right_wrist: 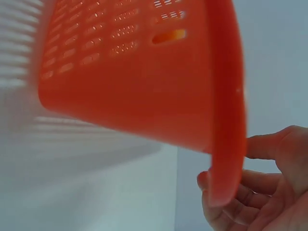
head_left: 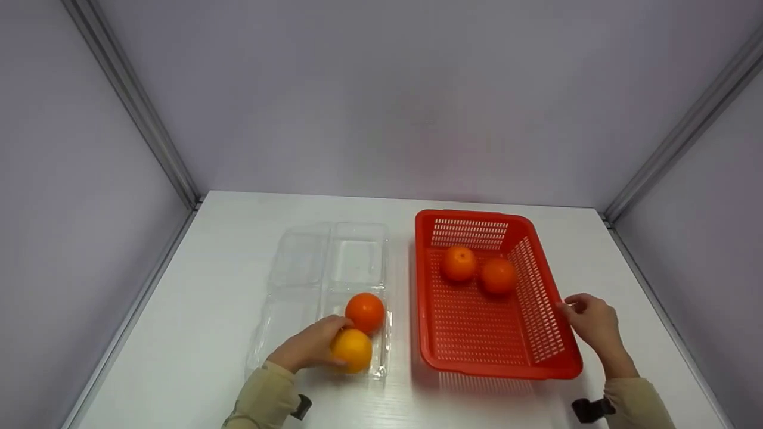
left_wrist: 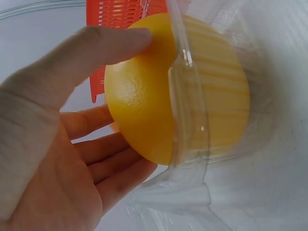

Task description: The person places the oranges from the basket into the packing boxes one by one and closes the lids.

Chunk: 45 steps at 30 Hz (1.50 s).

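Note:
My left hand (head_left: pixel 315 344) holds a yellow-orange orange (head_left: pixel 351 351), its thumb and fingers around the fruit's side. In the left wrist view this orange (left_wrist: pixel 139 91) sits partly down in a compartment of the clear plastic container (left_wrist: pixel 190 115), behind its see-through wall. A redder orange (head_left: pixel 365 313) lies just beyond it, in the same near right part of the container. At the right rim of a red plastic basket (head_left: pixel 424 298), my right hand (head_left: pixel 593 322) grips the edge between thumb and fingers. Two more oranges, one left (head_left: pixel 459 263) and one right (head_left: pixel 499 276), rest together inside the basket.
Clear compartments (head_left: pixel 357 262) at the back of the container hold nothing, and its clear lid half (head_left: pixel 292 298) lies folded out to the left. The white table (head_left: pixel 179 333) ends at pale walls (head_left: pixel 381 101) behind and at both sides.

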Each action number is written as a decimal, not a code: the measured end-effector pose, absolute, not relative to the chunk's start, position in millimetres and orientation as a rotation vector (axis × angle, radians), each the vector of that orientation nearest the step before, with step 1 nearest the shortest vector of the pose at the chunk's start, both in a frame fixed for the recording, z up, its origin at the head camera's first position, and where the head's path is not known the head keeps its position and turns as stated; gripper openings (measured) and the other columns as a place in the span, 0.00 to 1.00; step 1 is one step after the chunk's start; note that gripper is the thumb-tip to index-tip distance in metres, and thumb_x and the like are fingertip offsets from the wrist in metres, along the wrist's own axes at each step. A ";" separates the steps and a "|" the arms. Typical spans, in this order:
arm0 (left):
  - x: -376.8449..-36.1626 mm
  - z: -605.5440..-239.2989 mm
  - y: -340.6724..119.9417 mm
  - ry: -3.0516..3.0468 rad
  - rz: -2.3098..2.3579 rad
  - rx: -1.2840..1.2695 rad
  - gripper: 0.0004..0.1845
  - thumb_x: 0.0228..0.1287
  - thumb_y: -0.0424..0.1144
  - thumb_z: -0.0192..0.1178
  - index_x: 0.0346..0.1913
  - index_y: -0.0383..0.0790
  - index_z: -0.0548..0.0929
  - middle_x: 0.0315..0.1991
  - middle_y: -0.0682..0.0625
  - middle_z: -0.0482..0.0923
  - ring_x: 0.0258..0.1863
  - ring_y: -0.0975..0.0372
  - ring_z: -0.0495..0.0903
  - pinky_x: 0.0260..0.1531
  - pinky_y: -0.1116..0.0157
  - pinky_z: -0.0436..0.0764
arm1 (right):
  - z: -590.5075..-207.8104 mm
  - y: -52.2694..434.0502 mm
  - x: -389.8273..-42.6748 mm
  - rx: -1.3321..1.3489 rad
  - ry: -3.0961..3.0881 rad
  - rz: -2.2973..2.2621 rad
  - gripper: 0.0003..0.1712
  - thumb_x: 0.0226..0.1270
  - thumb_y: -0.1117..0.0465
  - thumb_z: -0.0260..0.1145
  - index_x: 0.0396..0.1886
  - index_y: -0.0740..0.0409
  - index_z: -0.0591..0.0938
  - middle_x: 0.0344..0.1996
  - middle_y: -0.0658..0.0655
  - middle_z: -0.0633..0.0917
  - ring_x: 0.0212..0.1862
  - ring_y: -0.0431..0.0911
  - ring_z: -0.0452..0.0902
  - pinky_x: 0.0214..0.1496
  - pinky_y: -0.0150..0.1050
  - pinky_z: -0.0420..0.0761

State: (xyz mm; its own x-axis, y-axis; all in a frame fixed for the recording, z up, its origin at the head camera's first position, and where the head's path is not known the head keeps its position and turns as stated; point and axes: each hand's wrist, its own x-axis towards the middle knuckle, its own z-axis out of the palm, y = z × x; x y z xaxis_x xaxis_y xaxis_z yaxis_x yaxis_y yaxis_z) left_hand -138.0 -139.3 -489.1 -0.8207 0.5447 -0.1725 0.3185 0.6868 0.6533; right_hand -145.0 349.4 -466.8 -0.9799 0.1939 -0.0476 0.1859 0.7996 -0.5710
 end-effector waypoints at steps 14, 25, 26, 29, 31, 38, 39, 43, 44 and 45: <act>-136.8 -486.4 -142.2 2.561 0.949 0.642 0.26 0.50 0.40 0.71 0.52 0.34 0.78 0.50 0.44 0.80 0.48 0.53 0.77 0.57 0.49 0.78 | -452.3 323.0 -140.7 -0.217 -2.888 0.927 0.18 0.67 0.62 0.62 0.47 0.74 0.79 0.36 0.72 0.84 0.32 0.49 0.78 0.29 0.29 0.76; -138.1 -490.0 -145.9 2.611 0.903 0.720 0.24 0.50 0.40 0.71 0.50 0.34 0.79 0.49 0.44 0.81 0.48 0.52 0.78 0.55 0.52 0.79 | -449.4 289.1 -139.3 -0.070 -2.869 0.987 0.14 0.66 0.61 0.65 0.43 0.69 0.82 0.34 0.65 0.85 0.32 0.42 0.75 0.30 0.25 0.74; -138.0 -490.1 -146.3 2.617 0.898 0.723 0.24 0.51 0.40 0.71 0.50 0.34 0.79 0.48 0.44 0.81 0.48 0.53 0.78 0.55 0.53 0.79 | -449.4 285.3 -139.0 -0.050 -2.862 0.992 0.13 0.65 0.61 0.65 0.43 0.69 0.82 0.33 0.64 0.86 0.31 0.41 0.74 0.31 0.25 0.74; -137.6 -490.5 -147.8 2.635 0.886 0.727 0.24 0.52 0.42 0.71 0.50 0.35 0.79 0.47 0.46 0.81 0.47 0.54 0.79 0.54 0.54 0.80 | -450.2 274.5 -138.1 -0.003 -2.837 1.023 0.11 0.63 0.62 0.67 0.40 0.66 0.84 0.32 0.62 0.86 0.30 0.37 0.73 0.31 0.26 0.75; -137.1 -490.4 -148.7 2.641 0.889 0.726 0.23 0.53 0.42 0.70 0.51 0.35 0.79 0.47 0.45 0.81 0.47 0.54 0.79 0.55 0.54 0.80 | -450.9 267.9 -137.6 0.023 -2.824 1.052 0.09 0.62 0.63 0.68 0.38 0.65 0.84 0.31 0.60 0.87 0.29 0.34 0.72 0.31 0.26 0.75; -137.6 -490.4 -152.3 2.642 0.917 0.689 0.23 0.58 0.42 0.67 0.54 0.34 0.79 0.50 0.43 0.82 0.48 0.52 0.79 0.56 0.51 0.79 | -451.0 249.3 -137.3 0.080 -2.808 1.181 0.07 0.61 0.64 0.68 0.37 0.64 0.84 0.31 0.59 0.86 0.29 0.35 0.73 0.32 0.25 0.76; -137.9 -490.2 -153.2 2.643 0.924 0.679 0.22 0.59 0.42 0.66 0.54 0.34 0.79 0.50 0.43 0.81 0.48 0.52 0.79 0.55 0.51 0.79 | -450.8 247.0 -137.5 0.084 -2.815 1.192 0.07 0.61 0.64 0.68 0.37 0.64 0.84 0.32 0.59 0.87 0.29 0.35 0.74 0.32 0.25 0.76; -140.0 -490.0 -157.0 2.664 0.958 0.651 0.20 0.61 0.39 0.64 0.53 0.33 0.79 0.49 0.40 0.81 0.47 0.50 0.79 0.54 0.49 0.80 | -451.1 237.6 -138.1 0.098 -2.840 1.223 0.07 0.62 0.63 0.67 0.38 0.63 0.85 0.32 0.59 0.87 0.30 0.36 0.77 0.33 0.25 0.78; -140.5 -489.9 -158.1 2.671 0.963 0.642 0.19 0.61 0.39 0.64 0.53 0.32 0.79 0.49 0.40 0.81 0.47 0.49 0.79 0.54 0.49 0.80 | -451.3 235.2 -138.1 0.103 -2.844 1.226 0.07 0.63 0.63 0.67 0.38 0.63 0.85 0.32 0.59 0.87 0.30 0.36 0.77 0.33 0.25 0.78; -140.8 -489.9 -159.3 2.681 0.963 0.632 0.19 0.62 0.39 0.63 0.53 0.32 0.79 0.49 0.40 0.81 0.47 0.49 0.79 0.54 0.49 0.80 | -451.4 232.9 -138.0 0.109 -2.844 1.231 0.07 0.63 0.64 0.67 0.38 0.63 0.85 0.32 0.58 0.87 0.30 0.36 0.78 0.33 0.25 0.78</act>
